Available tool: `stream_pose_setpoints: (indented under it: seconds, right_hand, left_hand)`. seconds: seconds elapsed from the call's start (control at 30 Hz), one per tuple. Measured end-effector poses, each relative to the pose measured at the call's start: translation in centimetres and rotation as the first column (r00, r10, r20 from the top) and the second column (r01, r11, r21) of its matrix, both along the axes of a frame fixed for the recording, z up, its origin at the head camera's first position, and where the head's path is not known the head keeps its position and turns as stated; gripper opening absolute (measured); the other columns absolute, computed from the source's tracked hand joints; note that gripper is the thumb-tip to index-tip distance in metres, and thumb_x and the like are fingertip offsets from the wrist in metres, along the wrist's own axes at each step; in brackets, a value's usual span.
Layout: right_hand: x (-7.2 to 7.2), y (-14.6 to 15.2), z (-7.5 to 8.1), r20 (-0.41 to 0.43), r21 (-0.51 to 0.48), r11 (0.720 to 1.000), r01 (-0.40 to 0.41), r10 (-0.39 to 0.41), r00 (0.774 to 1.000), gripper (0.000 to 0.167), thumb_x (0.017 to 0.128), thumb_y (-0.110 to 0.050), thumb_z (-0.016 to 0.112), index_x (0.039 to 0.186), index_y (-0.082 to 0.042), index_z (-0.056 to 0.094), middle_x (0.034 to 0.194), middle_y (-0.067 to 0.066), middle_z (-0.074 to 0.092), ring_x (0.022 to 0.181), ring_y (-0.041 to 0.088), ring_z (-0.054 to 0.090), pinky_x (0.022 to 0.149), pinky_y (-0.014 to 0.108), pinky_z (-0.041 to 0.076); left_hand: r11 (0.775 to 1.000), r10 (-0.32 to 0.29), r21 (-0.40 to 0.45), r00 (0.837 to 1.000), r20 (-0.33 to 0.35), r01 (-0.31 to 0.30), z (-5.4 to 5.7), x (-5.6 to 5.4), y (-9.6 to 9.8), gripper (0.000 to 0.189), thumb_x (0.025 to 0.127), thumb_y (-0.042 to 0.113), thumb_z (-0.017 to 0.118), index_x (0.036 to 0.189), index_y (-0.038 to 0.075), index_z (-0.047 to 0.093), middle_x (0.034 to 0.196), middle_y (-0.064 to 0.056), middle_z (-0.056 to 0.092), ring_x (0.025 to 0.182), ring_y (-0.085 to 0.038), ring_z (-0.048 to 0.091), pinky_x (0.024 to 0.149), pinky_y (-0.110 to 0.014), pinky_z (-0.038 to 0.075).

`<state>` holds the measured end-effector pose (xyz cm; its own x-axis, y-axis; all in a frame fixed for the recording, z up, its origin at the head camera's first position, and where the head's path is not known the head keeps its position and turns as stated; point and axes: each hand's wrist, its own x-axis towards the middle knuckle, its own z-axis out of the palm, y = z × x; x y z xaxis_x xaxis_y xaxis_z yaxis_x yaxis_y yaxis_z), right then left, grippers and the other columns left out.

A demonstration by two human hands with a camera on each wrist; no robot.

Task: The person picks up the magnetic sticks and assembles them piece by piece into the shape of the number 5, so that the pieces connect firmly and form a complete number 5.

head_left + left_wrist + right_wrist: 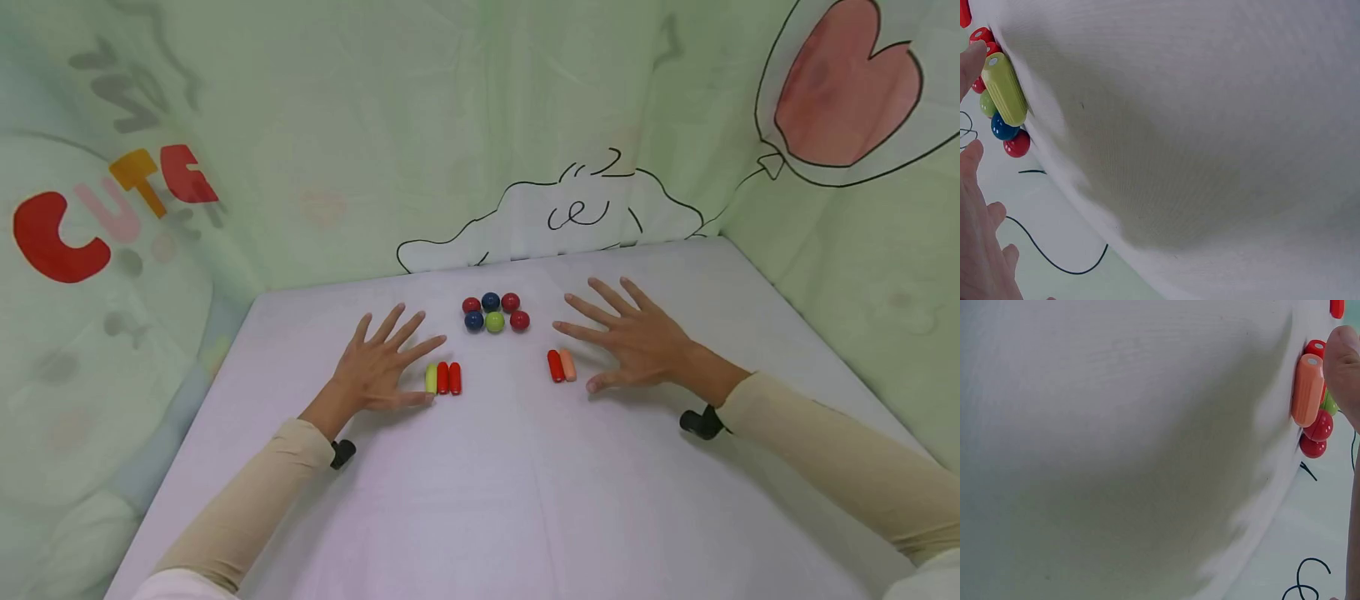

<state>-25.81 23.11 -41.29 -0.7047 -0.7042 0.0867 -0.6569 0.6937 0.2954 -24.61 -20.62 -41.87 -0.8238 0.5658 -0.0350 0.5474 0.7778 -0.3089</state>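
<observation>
Cylinders (443,377) and beads (494,322) in three groups, nothing held

At left, the person's left hand (380,365) spreads its fingers wide and holds nothing; its thumb is just beside the yellow-green cylinder (431,379), though contact cannot be told. That cylinder and two red ones stand in a side-by-side row. In the middle, six beads form two rows of three. Next come a red cylinder (556,366) and a peach cylinder (567,365), side by side. At right, the right hand (637,342), also splayed and holding nothing, is near them. The grouping looks done; whether handling is finished or yet to start cannot be judged.

The left edge of the table (480,500) slants well outside the left hand. Behind the beads, the far edge meets the printed backdrop (360,167), leaving less room there. The widest stretch for moving appears to be the near side, between the forearms. The right edge runs beyond the right hand, by the backdrop.
</observation>
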Motion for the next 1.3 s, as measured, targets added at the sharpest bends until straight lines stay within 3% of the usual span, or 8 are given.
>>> stream_pose_setpoints:
  seconds: [0.13, 0.53, 0.7, 0.83, 0.97, 1.1, 1.2, 1.3]
  right_hand:
    - [-0.1, -0.1, 0.2, 0.005, -0.019, 1.000, -0.002, 0.002, 1.000, 0.102, 0.076, -0.090, 0.048, 0.160, -0.036, 0.029, 0.170, 0.007, 0.012, 0.155, 0.043, 0.001, 0.118, 0.070, 0.002]
    - [-0.2, -1.1, 0.5, 0.017, -0.190, 0.982, 0.004, -0.001, 1.000, 0.100, 0.078, -0.083, 0.057, 0.160, -0.033, 0.030, 0.170, 0.007, 0.016, 0.154, 0.042, 0.009, 0.118, 0.068, 0.012]
    - [-0.2, -2.3, 1.2, 0.023, -0.252, 0.968, -0.007, 0.013, 1.000, 0.094, 0.082, -0.073, 0.063, 0.159, -0.029, 0.032, 0.166, 0.010, 0.025, 0.151, 0.043, 0.020, 0.117, 0.067, 0.018]
    - [-0.3, -3.2, 1.8, 0.032, -0.308, 0.951, -0.014, 0.025, 0.999, 0.090, 0.084, -0.066, 0.065, 0.158, -0.024, 0.035, 0.157, 0.013, 0.040, 0.142, 0.040, 0.034, 0.111, 0.065, 0.030]
    - [-0.6, -4.2, 1.8, 0.017, -0.385, 0.921, -0.055, 0.067, 0.998, 0.085, 0.083, -0.063, 0.069, 0.152, -0.018, 0.045, 0.144, 0.012, 0.054, 0.131, 0.034, 0.045, 0.103, 0.060, 0.042]
    - [-1.1, -4.9, 1.5, -0.033, -0.447, 0.885, -0.128, 0.127, 0.991, 0.073, 0.083, -0.049, 0.076, 0.142, -0.011, 0.056, 0.133, 0.011, 0.062, 0.121, 0.029, 0.053, 0.098, 0.054, 0.047]
    - [-1.5, -5.3, 1.4, -0.057, -0.458, 0.876, -0.152, 0.142, 0.988, 0.065, 0.084, -0.038, 0.077, 0.139, -0.009, 0.059, 0.131, 0.011, 0.063, 0.119, 0.029, 0.055, 0.098, 0.052, 0.049]
    - [-1.7, -5.8, 1.5, -0.042, -0.467, 0.873, -0.139, 0.135, 0.990, 0.061, 0.085, -0.033, 0.076, 0.138, -0.008, 0.059, 0.133, 0.011, 0.063, 0.121, 0.029, 0.054, 0.099, 0.052, 0.050]
  left_hand:
    - [1.000, 0.015, 0.018, 1.000, 0.007, -0.015, 0.1, 0.0, 0.0, 0.094, 0.082, 0.088, 0.039, 0.161, 0.045, 0.013, 0.172, -0.002, 0.005, 0.157, -0.035, -0.002, 0.117, -0.071, 0.012]
    - [0.976, 0.027, 0.210, 0.991, 0.132, -0.055, -0.3, 0.1, 0.8, 0.095, 0.083, 0.083, 0.048, 0.161, 0.044, 0.013, 0.170, -0.002, 0.015, 0.157, -0.033, 0.008, 0.113, -0.071, 0.022]
    - [0.963, 0.029, 0.260, 0.984, 0.177, -0.075, 0.0, -0.2, 1.2, 0.096, 0.082, 0.082, 0.051, 0.161, 0.044, 0.015, 0.169, -0.002, 0.019, 0.156, -0.034, 0.012, 0.114, -0.069, 0.025]
    - [0.949, 0.020, 0.304, 0.980, 0.196, -0.080, 0.4, -0.3, 1.5, 0.095, 0.081, 0.077, 0.058, 0.161, 0.041, 0.022, 0.166, -0.003, 0.027, 0.153, -0.034, 0.022, 0.112, -0.065, 0.033]
    - [0.923, 0.047, 0.360, 0.967, 0.250, -0.138, 0.6, -0.2, 1.9, 0.093, 0.079, 0.072, 0.066, 0.158, 0.039, 0.030, 0.162, -0.002, 0.035, 0.148, -0.029, 0.032, 0.106, -0.063, 0.041]
    - [0.879, 0.075, 0.420, 0.935, 0.347, -0.227, 0.3, 0.0, 2.5, 0.091, 0.077, 0.067, 0.072, 0.156, 0.036, 0.038, 0.159, -0.002, 0.040, 0.145, -0.026, 0.035, 0.105, -0.065, 0.040]
    - [0.843, 0.070, 0.467, 0.915, 0.398, -0.267, 0.0, 0.2, 2.9, 0.090, 0.077, 0.062, 0.075, 0.154, 0.032, 0.041, 0.158, -0.002, 0.042, 0.145, -0.027, 0.036, 0.106, -0.066, 0.039]
    - [0.815, 0.058, 0.505, 0.907, 0.416, -0.284, -0.3, 0.3, 3.2, 0.089, 0.076, 0.059, 0.078, 0.153, 0.031, 0.043, 0.158, -0.001, 0.043, 0.145, -0.027, 0.036, 0.107, -0.064, 0.040]
